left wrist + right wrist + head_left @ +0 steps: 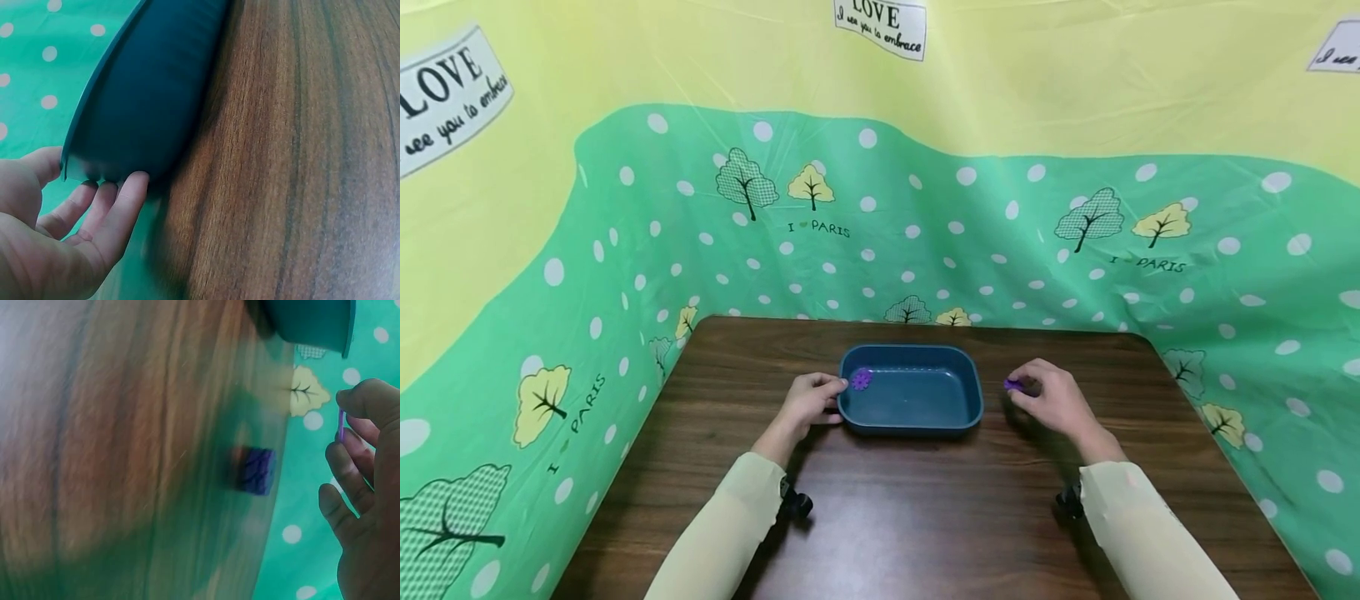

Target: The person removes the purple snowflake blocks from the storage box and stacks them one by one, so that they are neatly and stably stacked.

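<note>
A dark blue plastic tub [910, 431] with rounded corners stands on the table. Inside it, near the left end, lies a purple snowflake-shaped piece [861, 379]. My left hand [808, 402] holds the tub's left end, thumb at the rim and fingertips against the outer wall [137, 112]. Right of the tub, my right hand [1051, 398] pinches a thin purple piece [341, 425], seen edge-on in the right wrist view, between thumb and fingers. A short stack of purple pieces [257, 471] sits on the table near that hand.
The brown wood-grain table [895, 517] carries the tub. A green and yellow printed cloth [865, 217] hangs behind it and along both sides. Dark wrist cameras [796, 505] hang under both sleeves.
</note>
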`<act>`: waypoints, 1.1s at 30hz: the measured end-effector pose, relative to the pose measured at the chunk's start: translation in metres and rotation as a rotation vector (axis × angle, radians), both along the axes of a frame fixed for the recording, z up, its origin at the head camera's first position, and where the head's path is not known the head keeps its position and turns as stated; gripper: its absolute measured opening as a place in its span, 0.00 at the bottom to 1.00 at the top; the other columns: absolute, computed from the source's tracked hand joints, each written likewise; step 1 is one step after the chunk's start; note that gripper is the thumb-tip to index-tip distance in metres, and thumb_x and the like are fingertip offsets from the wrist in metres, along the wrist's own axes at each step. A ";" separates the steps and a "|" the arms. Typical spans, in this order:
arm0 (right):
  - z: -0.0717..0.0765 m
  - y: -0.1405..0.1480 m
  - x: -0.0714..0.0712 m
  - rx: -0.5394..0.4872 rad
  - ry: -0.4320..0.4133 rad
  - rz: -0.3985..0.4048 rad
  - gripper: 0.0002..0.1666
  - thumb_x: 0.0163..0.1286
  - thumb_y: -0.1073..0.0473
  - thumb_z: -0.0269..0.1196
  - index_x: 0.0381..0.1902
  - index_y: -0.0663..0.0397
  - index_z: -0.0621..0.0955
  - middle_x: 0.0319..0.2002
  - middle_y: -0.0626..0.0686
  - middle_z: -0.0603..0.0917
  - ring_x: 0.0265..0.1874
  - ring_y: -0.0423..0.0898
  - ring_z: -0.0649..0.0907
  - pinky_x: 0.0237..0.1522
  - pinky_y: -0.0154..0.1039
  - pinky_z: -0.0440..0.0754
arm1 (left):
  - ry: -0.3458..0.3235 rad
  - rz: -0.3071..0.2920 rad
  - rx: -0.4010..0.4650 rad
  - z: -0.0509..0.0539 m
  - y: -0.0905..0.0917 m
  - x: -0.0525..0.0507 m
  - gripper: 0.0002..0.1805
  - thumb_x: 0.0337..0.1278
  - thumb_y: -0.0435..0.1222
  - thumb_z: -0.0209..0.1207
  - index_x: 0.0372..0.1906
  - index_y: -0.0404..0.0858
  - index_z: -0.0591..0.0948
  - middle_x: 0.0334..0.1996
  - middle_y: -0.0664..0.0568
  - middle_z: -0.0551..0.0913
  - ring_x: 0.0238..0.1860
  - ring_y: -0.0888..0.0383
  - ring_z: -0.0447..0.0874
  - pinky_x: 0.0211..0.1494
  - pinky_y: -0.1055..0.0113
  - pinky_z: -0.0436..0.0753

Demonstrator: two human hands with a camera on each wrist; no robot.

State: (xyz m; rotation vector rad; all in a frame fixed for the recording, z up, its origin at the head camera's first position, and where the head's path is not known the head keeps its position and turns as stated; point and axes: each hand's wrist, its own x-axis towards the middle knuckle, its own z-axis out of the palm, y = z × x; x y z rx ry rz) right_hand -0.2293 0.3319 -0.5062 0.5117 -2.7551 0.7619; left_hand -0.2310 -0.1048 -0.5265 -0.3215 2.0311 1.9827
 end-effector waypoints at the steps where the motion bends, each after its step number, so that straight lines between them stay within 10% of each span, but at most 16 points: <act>1: -0.001 0.003 0.000 0.005 -0.002 -0.006 0.09 0.63 0.61 0.73 0.42 0.51 0.88 0.43 0.51 0.85 0.41 0.50 0.84 0.42 0.51 0.87 | 0.000 0.000 0.001 0.000 0.000 0.000 0.17 0.68 0.40 0.65 0.53 0.33 0.82 0.42 0.43 0.83 0.39 0.52 0.87 0.44 0.53 0.93; 33: -0.023 0.032 0.004 0.056 -0.122 -0.101 0.11 0.66 0.59 0.71 0.44 0.58 0.88 0.47 0.60 0.87 0.50 0.63 0.84 0.53 0.64 0.83 | -0.024 -0.006 0.010 0.000 -0.001 -0.001 0.18 0.68 0.41 0.65 0.55 0.33 0.82 0.46 0.41 0.84 0.42 0.51 0.87 0.46 0.53 0.92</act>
